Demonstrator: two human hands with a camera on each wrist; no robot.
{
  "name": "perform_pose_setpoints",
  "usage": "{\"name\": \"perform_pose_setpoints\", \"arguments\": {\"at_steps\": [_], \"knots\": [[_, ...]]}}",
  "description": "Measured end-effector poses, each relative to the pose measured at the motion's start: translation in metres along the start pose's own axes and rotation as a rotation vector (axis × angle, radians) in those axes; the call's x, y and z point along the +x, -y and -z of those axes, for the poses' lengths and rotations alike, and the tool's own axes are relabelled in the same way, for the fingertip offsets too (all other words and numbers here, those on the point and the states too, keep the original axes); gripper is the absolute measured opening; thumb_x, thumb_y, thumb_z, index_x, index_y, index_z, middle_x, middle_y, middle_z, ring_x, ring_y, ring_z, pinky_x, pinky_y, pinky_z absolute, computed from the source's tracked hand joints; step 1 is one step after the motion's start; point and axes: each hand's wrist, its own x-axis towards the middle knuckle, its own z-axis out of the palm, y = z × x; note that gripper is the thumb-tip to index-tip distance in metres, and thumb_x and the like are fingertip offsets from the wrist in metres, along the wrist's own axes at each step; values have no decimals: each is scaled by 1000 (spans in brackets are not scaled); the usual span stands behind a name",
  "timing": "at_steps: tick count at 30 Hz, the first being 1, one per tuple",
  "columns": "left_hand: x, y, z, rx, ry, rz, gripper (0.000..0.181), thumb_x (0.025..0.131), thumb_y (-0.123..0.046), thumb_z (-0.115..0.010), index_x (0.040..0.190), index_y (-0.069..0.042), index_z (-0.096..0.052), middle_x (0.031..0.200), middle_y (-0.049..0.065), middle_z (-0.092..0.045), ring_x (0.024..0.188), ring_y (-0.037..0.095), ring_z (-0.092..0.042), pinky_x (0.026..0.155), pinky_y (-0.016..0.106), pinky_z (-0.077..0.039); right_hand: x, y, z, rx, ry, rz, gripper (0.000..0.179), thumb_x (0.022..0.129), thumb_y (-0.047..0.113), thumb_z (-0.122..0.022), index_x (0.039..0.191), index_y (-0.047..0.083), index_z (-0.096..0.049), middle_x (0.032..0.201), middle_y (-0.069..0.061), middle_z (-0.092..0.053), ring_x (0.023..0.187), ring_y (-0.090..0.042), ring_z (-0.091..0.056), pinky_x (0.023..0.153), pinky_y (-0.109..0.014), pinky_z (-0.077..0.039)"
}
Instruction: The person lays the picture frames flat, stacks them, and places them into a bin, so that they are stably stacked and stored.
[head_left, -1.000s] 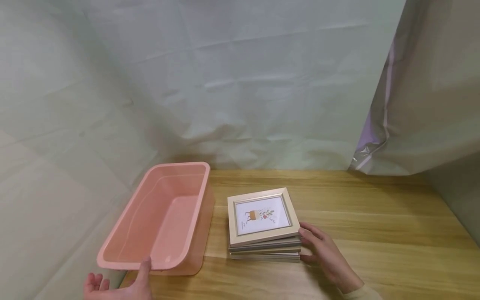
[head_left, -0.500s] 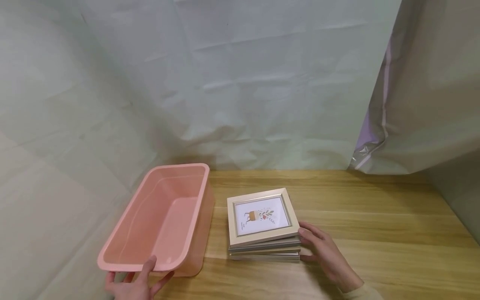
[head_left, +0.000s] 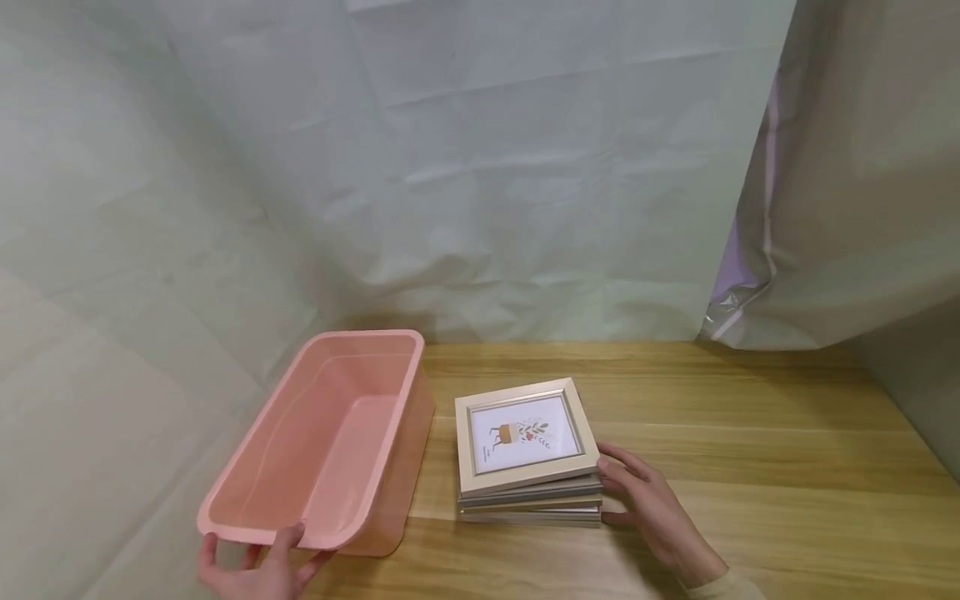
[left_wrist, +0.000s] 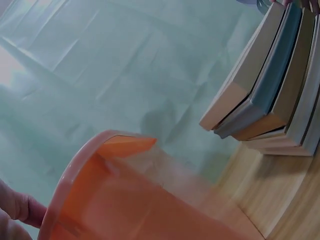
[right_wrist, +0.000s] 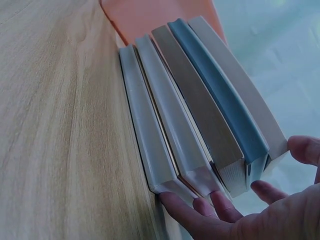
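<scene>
In the head view, my left hand (head_left: 255, 575) grips the near rim of a pink plastic basin (head_left: 378, 492). Its thumb lies over the rim, with the other fingers below. Nothing lies inside the basin. To its right, several picture frames (head_left: 592, 417) are stacked flat and slightly askew. The top one is pale gold around a white print of an animal and leaves. My right hand (head_left: 652, 508) touches the stack's right side with its fingertips spread along the edges. Up close in the right wrist view, a blue-grey frame (right_wrist: 220, 90) sits second from the top.
The wooden tabletop (head_left: 787, 467) extends right of the stack. Pale sheeting (head_left: 525, 192) hangs behind and to the left, near the basin. A loose grey sheet (head_left: 862, 208) droops at the back right. A narrow strip of table separates basin and stack.
My left fingers have come in from the left and closed under the basin's near rim, where earlier only the thumb lay on it. The right hand and the stack have stayed put.
</scene>
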Motion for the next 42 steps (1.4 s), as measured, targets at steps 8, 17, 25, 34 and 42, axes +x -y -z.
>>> {"name": "perform_pose_setpoints", "arguments": {"at_steps": [8,17,25,34,42], "knots": [[25,-29,-1,74,91,13,108,100,-2,-65,169,-44,7,137,-14,-40,83,-2,-68,71,24,-66,3,-1,-3,3,8,21,60,108,32,-65,160,5,-52,140,-19,-71,129,-33,-69,94,-63,-64],[62,-81,-42,169,172,-140,93,96,5,-67,172,-34,-28,134,-9,-55,73,2,-72,52,24,-60,5,-2,-7,3,19,31,61,107,33,-66,159,4,-53,141,-21,-72,131,-35,-68,94,-64,-64],[95,-100,-82,275,324,-185,79,101,-5,-66,171,-28,-37,161,11,-54,81,-1,-76,63,24,-65,7,-4,-10,8,36,26,64,107,36,-67,160,4,-52,143,-22,-71,133,-36,-68,96,-67,-63],[116,-106,-126,381,489,-242,76,101,-7,-67,170,-25,-39,167,14,-53,90,1,-76,73,28,-68,7,-4,-9,5,53,48,65,107,36,-66,161,2,-50,144,-24,-70,133,-37,-68,93,-68,-63],[119,-103,-166,399,638,-261,78,101,-3,-64,172,-20,-36,170,15,-49,93,-1,-77,69,26,-67,10,-3,-8,2,42,42,65,107,37,-66,160,3,-51,146,-24,-68,133,-38,-68,93,-68,-63]]}}
